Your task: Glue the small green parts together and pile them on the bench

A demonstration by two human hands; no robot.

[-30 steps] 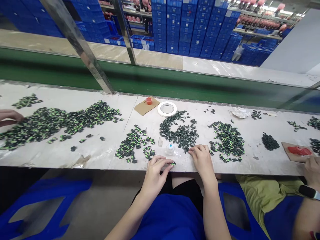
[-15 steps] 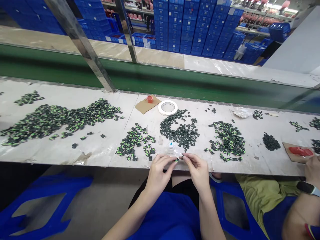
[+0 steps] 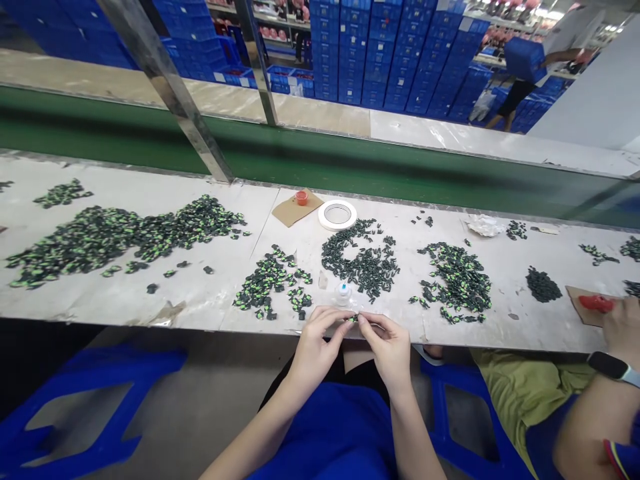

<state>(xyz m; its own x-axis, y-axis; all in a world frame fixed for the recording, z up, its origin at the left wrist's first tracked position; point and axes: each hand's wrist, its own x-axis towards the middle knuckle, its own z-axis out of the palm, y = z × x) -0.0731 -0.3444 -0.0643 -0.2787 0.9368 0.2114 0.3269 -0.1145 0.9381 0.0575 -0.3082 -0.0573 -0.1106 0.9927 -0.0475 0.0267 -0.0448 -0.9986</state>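
Note:
My left hand (image 3: 323, 337) pinches a small black-and-green part (image 3: 353, 319) over the table's front edge. Against it, my right hand (image 3: 387, 343) presses its thumb and forefinger together on a tiny dark piece, mostly hidden by the fingertips. Just beyond my hands stands a small clear container with a blue tip (image 3: 343, 291). A scattered pile of small dark pieces (image 3: 367, 267) lies behind it. Piles of black-and-green parts lie to the left (image 3: 265, 283) and to the right (image 3: 457, 283).
A white tape roll (image 3: 337, 215) lies near a red-lidded cup (image 3: 301, 197) on cardboard. A larger pile of black-and-green parts (image 3: 125, 233) covers the left. At right, a co-worker's hand (image 3: 623, 327) touches a red object (image 3: 596, 303). Blue stools (image 3: 95, 400) stand below the table.
My right hand has moved left, bringing its tiny piece against the part in my left hand. Behind the belt, a person carrying a blue crate has come further into view.

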